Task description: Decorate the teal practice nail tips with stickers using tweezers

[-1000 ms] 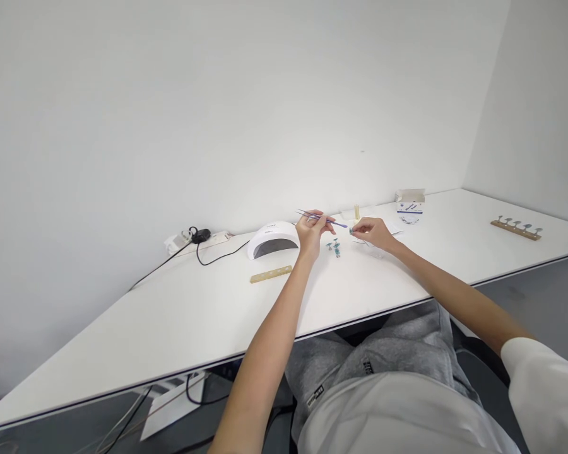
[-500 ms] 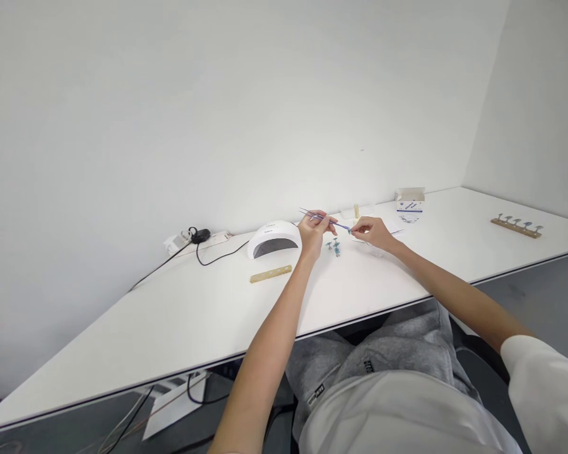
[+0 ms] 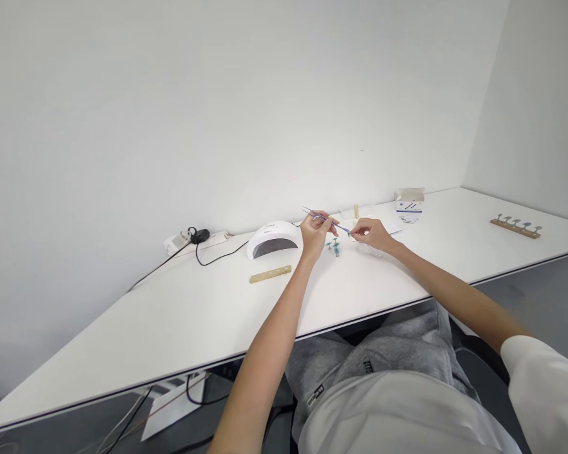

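Note:
My left hand (image 3: 316, 233) is closed around thin purple-blue tweezers (image 3: 334, 224). Their two fine tips point up and left, while the broader blue end reaches right, towards my right hand (image 3: 372, 233). Between its pinched thumb and finger is a tiny bluish piece, probably a nail tip, mostly hidden by the fingers. The tool's blue end is at this piece; whether they touch is too small to tell. Just below and left of the pinch, several teal nail tips on small stands (image 3: 336, 247) are clustered on the white table (image 3: 208, 321).
A white nail lamp (image 3: 274, 234) stands left of my hands, with a tan holder strip (image 3: 270, 274) before it. Another strip (image 3: 515, 228) carries several nail tips at far right. A small open box (image 3: 409, 200) sits near the wall. A black cable (image 3: 222, 257) trails left.
My left hand has shifted slightly right, and the tweezers now slope a little more steeply. My right hand keeps its pinch in nearly the same place.

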A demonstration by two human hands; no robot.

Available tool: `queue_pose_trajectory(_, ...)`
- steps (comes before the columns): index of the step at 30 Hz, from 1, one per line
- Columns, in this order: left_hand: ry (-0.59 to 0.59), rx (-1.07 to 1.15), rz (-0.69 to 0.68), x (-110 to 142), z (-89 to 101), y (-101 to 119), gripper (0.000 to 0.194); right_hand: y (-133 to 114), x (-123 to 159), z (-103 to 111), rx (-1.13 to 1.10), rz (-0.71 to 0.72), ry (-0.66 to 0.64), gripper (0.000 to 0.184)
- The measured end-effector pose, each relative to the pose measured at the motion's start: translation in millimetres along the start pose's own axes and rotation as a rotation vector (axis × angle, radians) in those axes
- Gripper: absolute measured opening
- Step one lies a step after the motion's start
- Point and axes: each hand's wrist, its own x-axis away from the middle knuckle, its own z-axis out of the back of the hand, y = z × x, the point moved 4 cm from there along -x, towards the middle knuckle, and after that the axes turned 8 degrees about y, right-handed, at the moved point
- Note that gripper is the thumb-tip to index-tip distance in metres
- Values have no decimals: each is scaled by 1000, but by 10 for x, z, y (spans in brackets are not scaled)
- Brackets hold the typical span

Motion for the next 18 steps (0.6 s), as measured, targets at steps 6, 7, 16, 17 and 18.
queue_pose_trajectory(6, -6, -13, 9, 22, -30, 4, 28, -13, 3, -10, 9, 25, -18, 7)
queue_pose_trajectory(7, -4, -8, 14, 22, -32, 0, 27, -12, 3, -11, 12, 22, -17, 7)
queue_pose_trajectory(16, 101, 88, 48, -66, 95, -61, 27, 44, 2, -25, -51, -58, -23, 18)
queue_pose_trajectory(17, 105, 88, 48, -72, 103, -68, 27, 45, 2, -27, -56, -62, -24, 19)
queue_pose_trajectory(18, 104, 88, 49, -75, 106, -75, 28, 44, 2, -27, -61, -65, -23, 20)
